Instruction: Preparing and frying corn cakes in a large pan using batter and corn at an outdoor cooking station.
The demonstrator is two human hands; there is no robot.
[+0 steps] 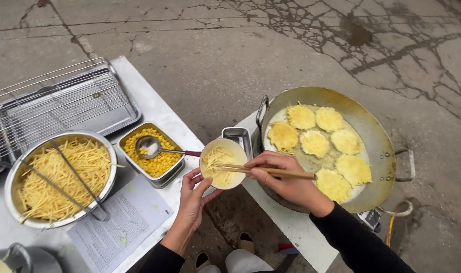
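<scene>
Between the steel table and the wok of frying patties, cupped a small bowl of shredded batter in the left hand, fingers wrapped underneath, likely for steadiness. Pinched wooden chopsticks tight in the right hand, tips down inside the bowl, probably stirring.

Left hand and right hand: both bare, without gloves, rings or watch. Black long sleeves cover both forearms to the wrists. At 6 o'clock, light grey trousers and tan open-backed shoes with dark insoles.
</scene>
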